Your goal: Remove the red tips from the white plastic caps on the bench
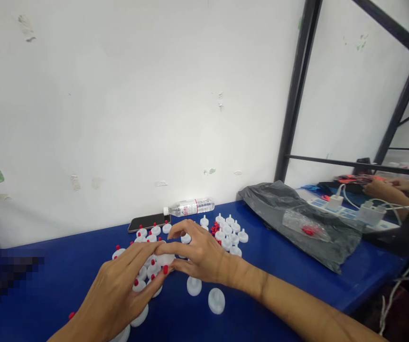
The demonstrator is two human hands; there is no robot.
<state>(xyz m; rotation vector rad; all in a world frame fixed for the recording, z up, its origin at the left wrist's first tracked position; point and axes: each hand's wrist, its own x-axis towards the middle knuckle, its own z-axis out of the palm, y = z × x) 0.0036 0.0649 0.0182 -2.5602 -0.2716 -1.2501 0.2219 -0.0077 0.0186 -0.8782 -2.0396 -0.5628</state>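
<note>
Between my two hands is a white round nozzle lid point(165, 259), partly hidden by fingers. My left hand point(121, 278) closes on its left side with the fingers and thumb. From the right, my right hand point(199, 254) meets the same lid with thumb and index finger. A small red tip point(165, 270) shows at the fingertips; whether it sits on this lid I cannot tell. Around and under my left hand lie several white lids with red tips point(153, 269). Right of my hands are several lids with bare spouts point(227, 230) and a little heap of red tips point(215, 229).
Two lids lie nearer me, one of them a white lid point(216, 301). A phone point(149, 222) and a clear bottle point(193, 206) lie by the wall. On the right are a grey plastic bag point(297, 223), a power strip point(354, 212) and a black metal frame point(299, 90); another person's hand point(402, 185) is beyond.
</note>
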